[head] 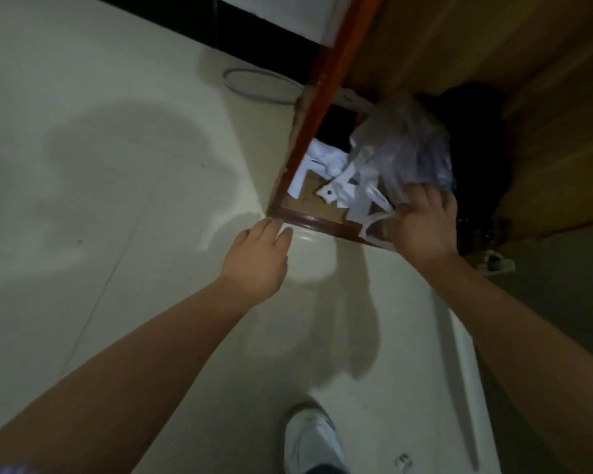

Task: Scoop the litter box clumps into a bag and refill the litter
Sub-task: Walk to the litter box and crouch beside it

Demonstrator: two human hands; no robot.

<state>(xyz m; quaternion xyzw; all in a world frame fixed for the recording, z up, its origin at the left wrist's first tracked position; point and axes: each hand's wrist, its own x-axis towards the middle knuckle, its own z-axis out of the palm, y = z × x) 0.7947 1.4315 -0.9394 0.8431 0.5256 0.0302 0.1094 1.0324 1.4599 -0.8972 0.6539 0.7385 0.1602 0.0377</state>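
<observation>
So, you've got two hands out in front of you, both bare-armed. Your right hand (pixel 421 227) is down at the open wooden cabinet (pixel 322 222), fingers curled over the lower edge of one clear, crumpled plastic bag (pixel 404 145), w/ a white loop of handle (pixel 374 230) running under the thumb side. Looks like a grip on the bag, tho the fingertips are partly buried in the plastic. Bag sits inside the cabinet opening, against the dark back part, bulging upward from your hand; blur makes it hard to say what's in it.

Your left hand (pixel 257 258) holds nothing: fingers straight and close together, palm down, tips just short of the cabinet's front corner. Can't tell if they touch the wood.

Inside the cabinet, left of the bag, there's a pile of white pieces (pixel 332 179), flat strips and scraps lying on the brown shelf; can't count them exactly, several at least, one w/ a small dark hole.

One reddish-brown door edge (pixel 326 83) runs up and away from the shelf's near corner. One pale cable (pixel 254 87) loops on the floor (pixel 100 200) beyond it, near the black skirting. One white shoe (pixel 308 439) shows at the bottom, on the light tiled floor. One small white object (pixel 495 261) lies on the floor right of your right wrist, too dim to ID. No litter box or scoop in view.
</observation>
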